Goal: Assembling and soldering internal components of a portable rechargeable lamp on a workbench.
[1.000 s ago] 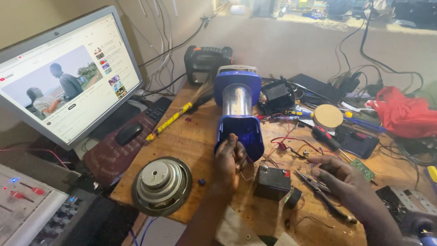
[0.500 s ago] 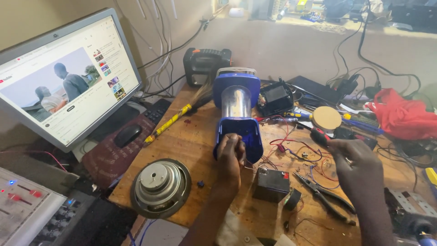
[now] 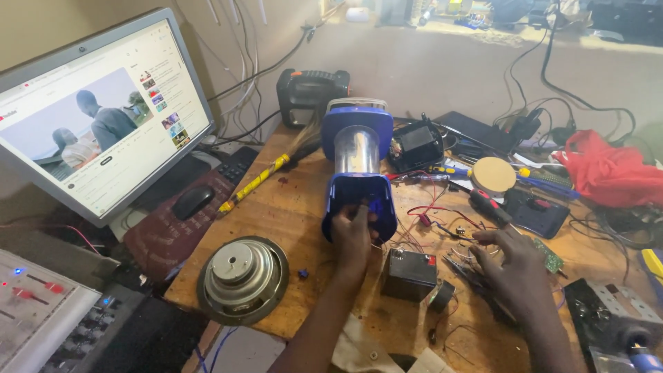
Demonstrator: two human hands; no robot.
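Observation:
A blue lantern [image 3: 358, 173] with a clear middle tube lies on its side on the wooden bench [image 3: 290, 214]. My left hand [image 3: 353, 235] grips its near blue base, from which red and white wires [image 3: 421, 214] trail out. My right hand [image 3: 511, 266] rests fingers spread on the bench over pliers [image 3: 476, 276] and loose wires, close to a small green circuit board [image 3: 549, 255]. A small black battery [image 3: 409, 274] sits between my two hands.
A loudspeaker driver [image 3: 243, 278] lies at the front left. A monitor [image 3: 97, 117], mouse [image 3: 192, 202] and keyboard stand left. A black torch [image 3: 311, 93], screwdrivers [image 3: 487, 204], a round tape roll [image 3: 492, 174], red cloth [image 3: 608, 173] and an audio mixer [image 3: 41, 311] surround the bench.
My right hand rose toward the back of the bench half a second ago, then came back down onto the pliers and wires. My left hand stays on the lantern base.

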